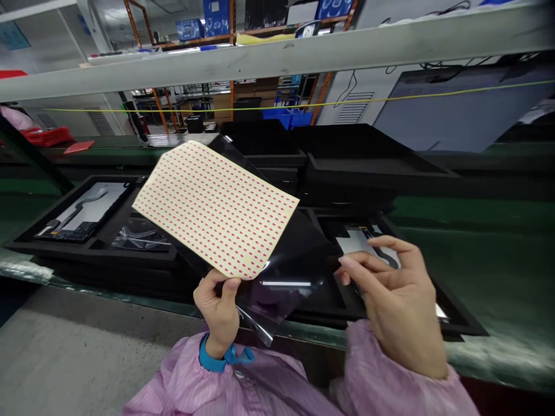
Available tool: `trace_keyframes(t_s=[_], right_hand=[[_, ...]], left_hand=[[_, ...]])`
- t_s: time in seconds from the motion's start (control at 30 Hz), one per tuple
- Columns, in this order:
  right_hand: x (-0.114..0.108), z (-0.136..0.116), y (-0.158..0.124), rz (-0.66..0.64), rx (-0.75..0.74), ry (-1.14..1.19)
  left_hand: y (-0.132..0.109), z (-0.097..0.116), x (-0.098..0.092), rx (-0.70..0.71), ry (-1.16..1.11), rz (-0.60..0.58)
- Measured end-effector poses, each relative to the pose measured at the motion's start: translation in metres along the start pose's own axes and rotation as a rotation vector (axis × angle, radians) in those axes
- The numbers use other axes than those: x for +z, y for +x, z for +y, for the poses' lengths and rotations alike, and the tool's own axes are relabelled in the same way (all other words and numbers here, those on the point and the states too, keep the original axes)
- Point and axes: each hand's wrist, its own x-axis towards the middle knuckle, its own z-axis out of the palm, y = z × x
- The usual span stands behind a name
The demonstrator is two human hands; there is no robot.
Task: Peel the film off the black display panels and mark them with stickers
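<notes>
Sheet of pink adhesive dots [215, 208] is held up above a green-topped bench [451, 248], tilted, with its lower corner gripped by the left hand [215, 309]. The thumb is pressed onto the cream backing, and the fingers are curled behind it. A dark transparent film [281, 283] appears to be caught in the same grip and is spread behind the sheet. The right hand [401, 303] is placed just beside the film's edge, with its fingers curved; whether the film is grasped by them cannot be told. Both seem to be raised to keep them clear of the black foam trays [47, 242] below. A tablet-like panel [82, 211] is seated in one tray. A blue wrist strap [212, 356] is worn on the left wrist.
</notes>
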Motion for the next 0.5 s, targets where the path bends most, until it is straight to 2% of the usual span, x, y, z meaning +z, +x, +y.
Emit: trace_keyframes(t_s=[0.1, 0.17, 0.27, 0.33, 0.43, 0.5], right_hand=[[-0.007, -0.008, 0.023, -0.080, -0.060, -0.209], [-0.005, -0.014, 0.042, -0.227, -0.068, -0.334], [0.004, -0.021, 0.062, -0.500, 0.093, -0.443], [0.012, -0.022, 0.067, -0.595, 0.179, -0.430], [0.018, -0.018, 0.066, -0.638, 0.248, -0.308], [0.018, -0.016, 0.069, -0.565, 0.218, -0.240]], left_hand=[[0.010, 0.007, -0.002, -0.051, 0.043, -0.170], [0.013, 0.010, -0.001, -0.086, 0.020, -0.279], [0.012, 0.011, 0.002, -0.096, -0.025, -0.368], [0.010, 0.011, 0.004, -0.079, -0.054, -0.404], [0.009, 0.009, 0.004, -0.055, -0.112, -0.441], [0.009, 0.006, 0.003, -0.067, -0.148, -0.463]])
